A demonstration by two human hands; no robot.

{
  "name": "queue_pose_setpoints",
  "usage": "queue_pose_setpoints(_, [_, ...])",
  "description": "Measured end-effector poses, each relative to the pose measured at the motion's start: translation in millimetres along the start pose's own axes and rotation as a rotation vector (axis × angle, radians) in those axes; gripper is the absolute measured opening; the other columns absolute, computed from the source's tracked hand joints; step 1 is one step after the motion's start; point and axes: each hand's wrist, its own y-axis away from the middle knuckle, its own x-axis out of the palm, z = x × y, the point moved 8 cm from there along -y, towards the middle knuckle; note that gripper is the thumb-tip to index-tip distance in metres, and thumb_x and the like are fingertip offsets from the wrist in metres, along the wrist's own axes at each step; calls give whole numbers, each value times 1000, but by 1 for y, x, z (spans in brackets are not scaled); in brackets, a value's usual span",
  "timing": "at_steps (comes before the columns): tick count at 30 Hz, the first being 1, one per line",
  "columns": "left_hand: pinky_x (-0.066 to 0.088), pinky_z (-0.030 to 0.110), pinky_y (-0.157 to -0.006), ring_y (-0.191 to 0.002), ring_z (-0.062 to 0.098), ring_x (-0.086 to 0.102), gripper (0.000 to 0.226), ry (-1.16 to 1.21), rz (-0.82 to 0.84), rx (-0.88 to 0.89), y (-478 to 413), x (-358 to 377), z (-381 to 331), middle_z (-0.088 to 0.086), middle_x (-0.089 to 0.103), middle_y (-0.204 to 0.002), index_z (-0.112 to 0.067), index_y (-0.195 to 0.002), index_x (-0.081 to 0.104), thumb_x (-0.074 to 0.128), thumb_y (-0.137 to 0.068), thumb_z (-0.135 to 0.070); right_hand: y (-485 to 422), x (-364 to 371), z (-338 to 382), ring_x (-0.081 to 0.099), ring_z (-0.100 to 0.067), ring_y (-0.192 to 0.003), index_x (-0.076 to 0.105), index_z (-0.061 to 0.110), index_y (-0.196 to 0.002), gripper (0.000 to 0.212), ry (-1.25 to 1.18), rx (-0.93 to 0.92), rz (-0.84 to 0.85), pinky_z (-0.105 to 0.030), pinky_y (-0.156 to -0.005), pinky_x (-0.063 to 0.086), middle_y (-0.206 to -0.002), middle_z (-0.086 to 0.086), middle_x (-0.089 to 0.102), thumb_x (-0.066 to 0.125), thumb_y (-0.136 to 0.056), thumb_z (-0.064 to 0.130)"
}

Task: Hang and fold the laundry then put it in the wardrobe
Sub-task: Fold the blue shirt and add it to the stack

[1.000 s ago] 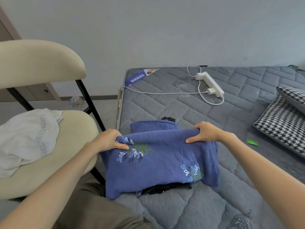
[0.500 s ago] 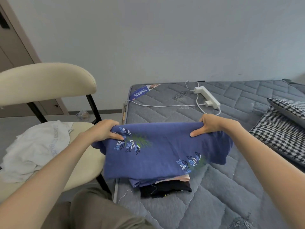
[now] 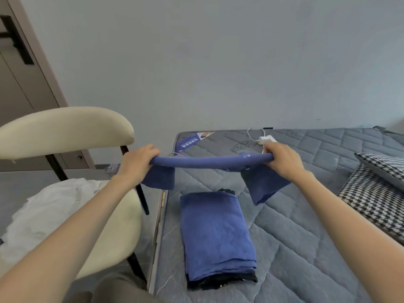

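My left hand (image 3: 136, 162) and my right hand (image 3: 283, 162) grip the two ends of a blue garment (image 3: 209, 161), held up and stretched level above the mattress. I see it edge-on, with its sleeves hanging down at each side. Below it, on the grey quilted mattress (image 3: 295, 248), lies a folded blue garment (image 3: 216, 235) on top of a small stack. A dark folded piece (image 3: 223, 283) shows under its near edge.
A cream chair (image 3: 65, 130) stands to the left with white laundry (image 3: 48, 211) heaped on its seat. A houndstooth pillow (image 3: 378, 197) lies at the right. A white power strip (image 3: 266, 139) with cable lies at the mattress's far end. A wardrobe door (image 3: 19, 73) stands far left.
Both hands have lifted the blue patterned garment up off the stack and away from me. The folded blue piece beneath it is now uncovered.
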Motion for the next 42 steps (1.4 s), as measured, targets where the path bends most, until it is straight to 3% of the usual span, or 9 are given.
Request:
queue_pose_setpoints(3, [32,32,-48,-67,32,56,25,3,35,137,30,30,-17,13,53,-85,-12,-73,50,64,-70,8,35,18,-12,56,-34,-74,49,15,-75,23,32,-2,-37,-40,-59,41,-86,-10,56,57,-71,-5])
queue_pose_setpoints(8, [19,23,-40,-55,18,55,54,-55,291,282,99,102,-54,1,50,-70,-19,-62,46,83,-30,4,116,95,-55,61,-38,-79,61,10,-81,15,136,139,161,-42,-64,44,-93,-14,57,69,-71,3])
queue_pose_setpoints(12, [32,33,-45,-75,20,53,60,36,446,305,142,151,-59,-2,48,-83,-29,-74,28,75,-51,0,176,152,-83,51,-26,-118,57,18,-113,27,304,311,452,-34,-91,41,-124,-6,52,42,-92,11])
queue_pose_setpoints(17, [29,33,-66,-98,23,48,41,23,609,212,165,163,-61,5,49,-109,-22,-96,33,44,-74,11,196,173,-75,45,-25,-124,46,18,-125,31,321,313,512,-36,-94,41,-135,-5,46,40,-95,13])
queue_pose_setpoints(23, [35,35,-72,-106,26,49,41,-70,784,130,178,176,-47,3,45,-115,-18,-113,36,51,-79,0,207,183,-71,37,-32,-124,29,21,-131,53,287,384,680,-45,-99,37,-135,-9,37,55,-85,21])
queue_pose_setpoints(27, [35,31,-68,-93,18,39,47,128,775,57,160,174,-55,-5,32,-98,-25,-95,32,67,-65,-22,196,185,-71,26,-33,-132,30,28,-134,77,15,510,898,-47,-105,30,-140,-8,31,61,-63,37])
queue_pose_setpoints(32, [37,36,-99,-115,17,35,41,484,596,95,118,151,-118,-6,36,-121,-32,-111,43,64,-76,-35,150,169,-71,39,-28,-130,46,18,-132,51,-364,641,493,-41,-107,30,-139,-4,47,57,-85,34])
queue_pose_setpoints(38, [-9,55,-115,-145,19,-13,49,311,692,176,110,184,-187,-9,-7,-159,-45,-147,16,25,-99,-50,136,184,-69,62,-32,-104,54,7,-129,41,-416,654,425,-37,-90,49,-119,-12,64,55,-93,26])
queue_pose_setpoints(42, [-19,58,-108,-142,25,-26,54,185,724,158,122,211,-193,-5,-22,-156,-46,-147,-2,18,-98,-55,136,198,-74,54,-28,-66,56,15,-63,27,-361,669,385,-32,-62,41,-63,-7,58,49,-89,11])
